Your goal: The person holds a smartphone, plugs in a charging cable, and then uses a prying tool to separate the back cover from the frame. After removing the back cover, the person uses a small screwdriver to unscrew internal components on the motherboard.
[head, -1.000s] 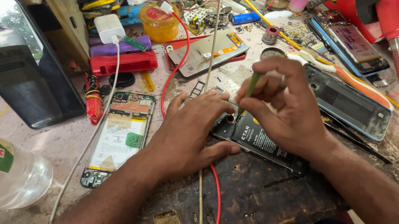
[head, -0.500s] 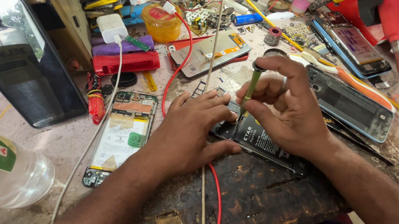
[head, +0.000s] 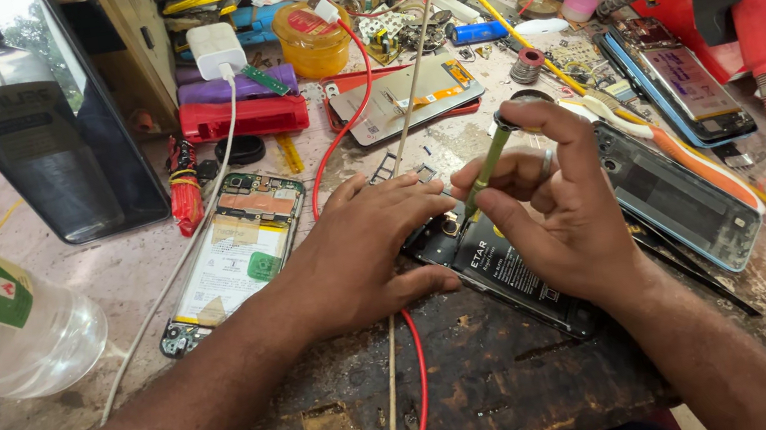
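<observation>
At a cluttered repair bench, the left hand [head: 364,253] lies flat, fingers spread, pinning an opened black phone [head: 503,273] near the front edge, while the right hand [head: 559,209] grips a slim green screwdriver [head: 486,169], its tip on the phone's top end.

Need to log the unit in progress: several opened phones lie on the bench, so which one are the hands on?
The dark opened phone at centre: left hand presses it, right hand holds a green screwdriver to it. The green-board phone and blue-framed phone lie untouched.
</observation>
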